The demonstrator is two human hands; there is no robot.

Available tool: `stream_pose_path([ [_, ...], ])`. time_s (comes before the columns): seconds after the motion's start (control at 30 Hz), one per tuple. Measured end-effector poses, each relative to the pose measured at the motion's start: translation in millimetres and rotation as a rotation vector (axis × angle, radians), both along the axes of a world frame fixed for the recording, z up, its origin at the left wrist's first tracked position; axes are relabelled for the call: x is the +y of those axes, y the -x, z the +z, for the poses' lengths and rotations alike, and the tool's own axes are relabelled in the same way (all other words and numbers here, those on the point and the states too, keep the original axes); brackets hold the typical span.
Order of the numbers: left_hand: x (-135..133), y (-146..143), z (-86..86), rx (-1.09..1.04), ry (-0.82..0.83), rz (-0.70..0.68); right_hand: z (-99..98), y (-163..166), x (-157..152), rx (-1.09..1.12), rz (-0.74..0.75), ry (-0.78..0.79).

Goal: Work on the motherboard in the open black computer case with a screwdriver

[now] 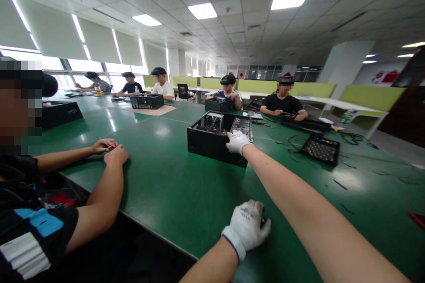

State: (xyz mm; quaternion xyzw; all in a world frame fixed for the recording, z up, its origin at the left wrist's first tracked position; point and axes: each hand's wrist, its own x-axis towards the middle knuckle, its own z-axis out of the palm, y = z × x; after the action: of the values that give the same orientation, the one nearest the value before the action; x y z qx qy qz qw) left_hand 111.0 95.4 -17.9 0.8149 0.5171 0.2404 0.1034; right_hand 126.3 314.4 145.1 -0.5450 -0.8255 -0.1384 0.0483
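My right hand (237, 141), in a white glove, reaches far out and grips the near top rim of an open black computer case (212, 143) lying on the green table (172, 190). Inside the case I see a fan and a drive cage. My left hand (248, 226), also gloved, rests near the table's front edge, closed in a fist around a small dark object that I cannot make out.
A person sits close at my left, hands (111, 150) together on the table holding a small red tool. A black perforated panel (320, 150) and loose cables lie at the right. Several other people work on black cases along the far side.
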Motion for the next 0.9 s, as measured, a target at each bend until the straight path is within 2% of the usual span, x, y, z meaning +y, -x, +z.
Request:
stream_pose_path([
  [0.27, 0.9, 6.1, 1.0, -0.05, -0.021, 0.017, 1.0, -21.7, -48.2, -0.018, 0.036, -0.012],
  [0.4, -12.8, 17.4, 6.3, -0.081, -0.05, 0.031, -0.9, -46.7, -89.0, -0.011, 0.086, -0.034],
  [0.47, -25.0, 28.7, 14.7, -0.106, -0.092, 0.027, -2.1, -60.9, -114.0, -0.008, 0.11, -0.048],
  [0.57, -43.3, 53.3, 42.4, -0.145, -0.236, 0.031, -5.7, -83.6, -154.8, -0.005, 0.145, -0.07],
  [0.73, -52.9, 97.7, 115.0, -0.086, -0.429, 0.12, -14.4, -123.5, -222.2, 0.07, 0.278, -0.194],
  [0.83, -50.9, 111.6, 146.9, 0.038, -0.433, 0.162, -15.2, -143.6, -260.4, 0.141, 0.336, -0.207],
  [0.9, -53.2, 113.5, 157.4, 0.161, -0.372, 0.14, -13.7, -154.2, -284.2, 0.179, 0.363, -0.207],
])
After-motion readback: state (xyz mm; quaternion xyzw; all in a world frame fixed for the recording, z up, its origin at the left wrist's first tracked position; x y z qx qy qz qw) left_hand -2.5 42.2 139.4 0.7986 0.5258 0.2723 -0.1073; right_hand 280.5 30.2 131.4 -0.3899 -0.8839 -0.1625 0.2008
